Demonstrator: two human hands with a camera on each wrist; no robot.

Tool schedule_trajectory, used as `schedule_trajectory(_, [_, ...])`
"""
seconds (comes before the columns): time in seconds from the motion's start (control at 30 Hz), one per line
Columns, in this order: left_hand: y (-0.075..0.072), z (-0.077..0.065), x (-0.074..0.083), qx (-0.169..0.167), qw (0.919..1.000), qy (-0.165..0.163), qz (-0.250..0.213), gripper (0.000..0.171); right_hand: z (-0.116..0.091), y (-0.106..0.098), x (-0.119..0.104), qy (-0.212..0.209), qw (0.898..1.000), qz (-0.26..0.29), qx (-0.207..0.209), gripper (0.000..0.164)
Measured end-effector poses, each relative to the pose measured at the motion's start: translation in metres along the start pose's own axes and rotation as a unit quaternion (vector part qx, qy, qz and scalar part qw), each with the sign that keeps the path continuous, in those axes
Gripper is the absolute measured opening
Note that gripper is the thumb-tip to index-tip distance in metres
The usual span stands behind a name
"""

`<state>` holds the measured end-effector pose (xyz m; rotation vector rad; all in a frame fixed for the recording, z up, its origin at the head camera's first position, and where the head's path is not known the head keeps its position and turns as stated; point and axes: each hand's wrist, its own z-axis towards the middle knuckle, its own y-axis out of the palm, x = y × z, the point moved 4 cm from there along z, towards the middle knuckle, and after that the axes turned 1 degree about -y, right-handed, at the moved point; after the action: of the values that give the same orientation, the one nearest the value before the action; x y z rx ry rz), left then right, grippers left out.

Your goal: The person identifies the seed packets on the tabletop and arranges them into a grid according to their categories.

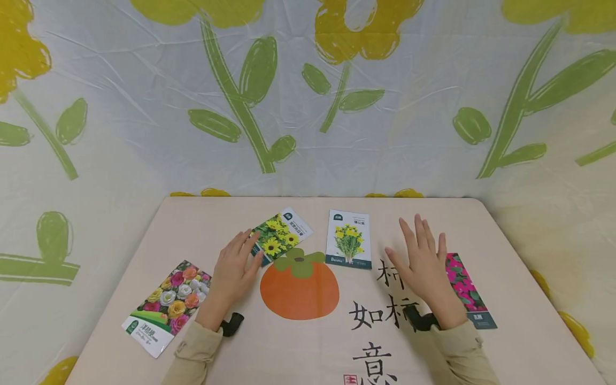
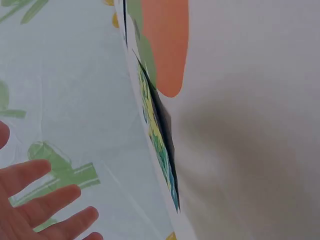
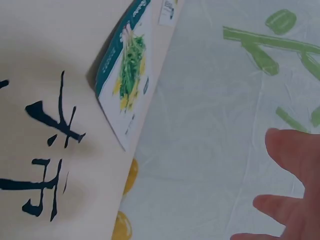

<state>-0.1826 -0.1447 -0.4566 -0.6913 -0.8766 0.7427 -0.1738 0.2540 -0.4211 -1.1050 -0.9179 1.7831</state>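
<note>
My left hand (image 1: pixel 236 270), fingers spread, hovers over the table and overlaps the lower left of a seed packet with yellow daisies (image 1: pixel 281 235) in the head view. That packet (image 2: pixel 156 131) shows nearly edge-on in the left wrist view, apart from the fingers. To the right, my right hand (image 1: pixel 423 267) is raised with its fingers extended and holds nothing. Between the hands, farther back, lies a white seed packet with yellow flowers on green stems (image 1: pixel 348 239). Partly behind the right hand is a packet with magenta flowers (image 1: pixel 464 283). A packet with mixed-colour blooms (image 1: pixel 168 307) lies left of the left hand.
The pale tabletop (image 1: pixel 298 353) bears a printed orange persimmon (image 1: pixel 299 291) and black brush characters (image 1: pixel 372 361). Cloth with yellow flowers and green leaves (image 1: pixel 385 149) hangs behind the table and on both sides. Black straps (image 1: pixel 233 324) circle the wrists.
</note>
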Motion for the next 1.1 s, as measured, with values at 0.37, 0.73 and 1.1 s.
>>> schedule_trajectory(0.37, [0.006,0.002,-0.014,0.070,0.9888,-0.035,-0.127,0.036,0.019,-0.011,-0.016,-0.004,0.992,0.068,0.110,0.063])
schedule_trajectory(0.73, [0.005,0.012,-0.024,0.161,0.9655,-0.038,-0.201,0.022,0.041,-0.012,-0.033,-0.015,0.976,0.145,0.164,0.054])
schedule_trajectory(1.1, [0.018,0.020,-0.045,0.147,0.9397,-0.171,-0.257,0.024,0.062,-0.009,-0.054,-0.019,0.959,0.214,0.185,0.052])
